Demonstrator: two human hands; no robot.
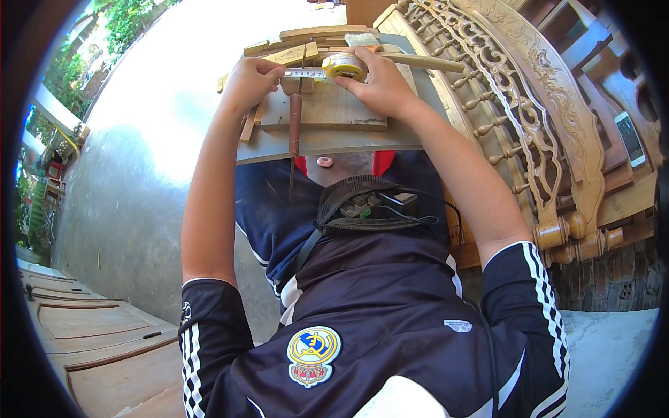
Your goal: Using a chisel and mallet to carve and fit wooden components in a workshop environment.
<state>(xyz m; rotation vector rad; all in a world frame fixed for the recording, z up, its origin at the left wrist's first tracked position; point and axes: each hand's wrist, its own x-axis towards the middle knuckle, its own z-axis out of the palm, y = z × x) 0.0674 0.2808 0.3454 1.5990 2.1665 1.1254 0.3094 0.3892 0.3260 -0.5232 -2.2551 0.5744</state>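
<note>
My right hand [380,81] grips a yellow and clear tape measure [344,66]. A short length of its white blade [305,74] runs out leftward to my left hand [252,82], whose thumb and forefinger pinch the blade's end. Under the blade is a small wood block [301,86], partly hidden. A thin tool with a reddish-brown handle [295,122], perhaps a file, lies across the work board, its metal rod sticking out past the near edge. Right of it lies a flat wooden board [345,117], just below my right hand.
Wood strips [313,32] and a brush [361,40] lie at the board's far side. Carved wooden furniture [516,97] fills the right, with a phone [631,139] on it. Wooden door panels [104,327] lie at lower left. A black mesh pouch [369,202] rests at my waist.
</note>
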